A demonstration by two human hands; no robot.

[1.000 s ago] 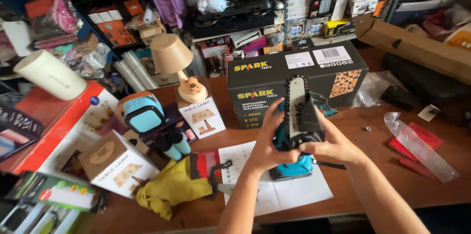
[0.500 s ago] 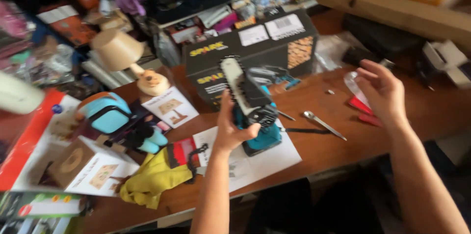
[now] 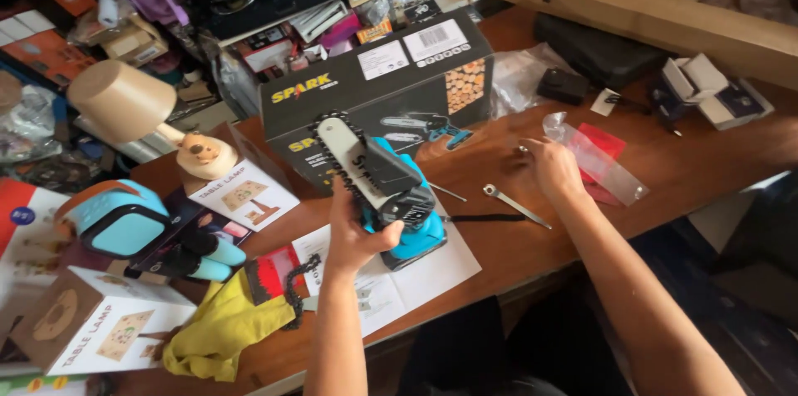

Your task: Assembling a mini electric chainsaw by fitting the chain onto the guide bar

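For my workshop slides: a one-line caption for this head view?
Left hand grips a blue mini chainsaw; right hand reaches toward a small metal part on the cluttered wooden table.

wrench (image 3: 515, 204) right of chainsaw (image 3: 384, 188), box (image 3: 378, 88) behind

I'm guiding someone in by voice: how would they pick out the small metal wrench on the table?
Start at the big black carton at the back of the wooden table. In front of it, the left hand holds a teal mini chainsaw. The wrench lies right of it, near the right hand: slim, silvery, bare metal.
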